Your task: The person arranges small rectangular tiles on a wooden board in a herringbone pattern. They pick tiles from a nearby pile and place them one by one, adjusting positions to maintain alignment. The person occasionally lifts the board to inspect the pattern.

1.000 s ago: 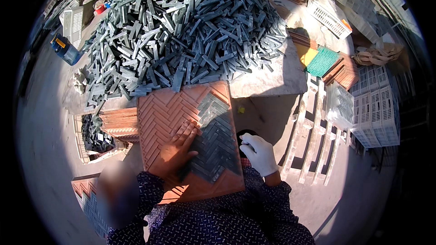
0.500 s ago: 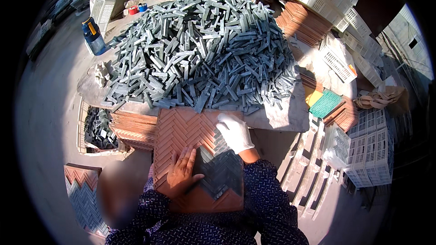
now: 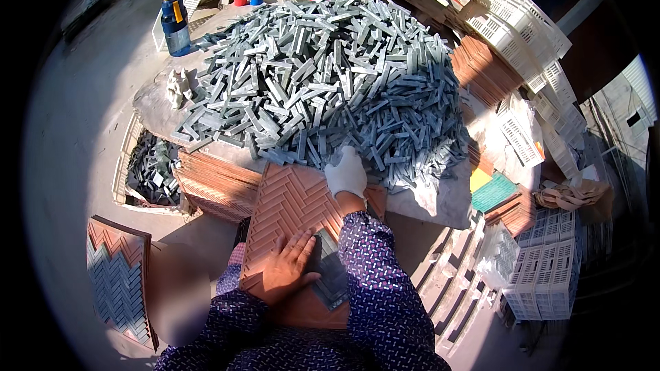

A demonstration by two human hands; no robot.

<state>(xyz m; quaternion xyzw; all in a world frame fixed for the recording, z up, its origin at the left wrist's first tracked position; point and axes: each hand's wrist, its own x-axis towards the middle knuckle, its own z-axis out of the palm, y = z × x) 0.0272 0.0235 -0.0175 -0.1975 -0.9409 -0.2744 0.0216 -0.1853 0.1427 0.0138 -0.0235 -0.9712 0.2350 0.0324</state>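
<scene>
Grip of my gloved right hand (image 3: 346, 174), at the near edge of the strip pile (image 3: 309, 89), could not be verified; my bare left hand (image 3: 287, 271) lay flat on the herringbone tray (image 3: 287, 192) nearer me. Judged risk: a hasty pull could send the strip pile sliding onto it.

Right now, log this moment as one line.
left hand: palm down on orange tray | gloved right hand: at near edge of tile pile | tray: partly filled with dark tiles
</scene>
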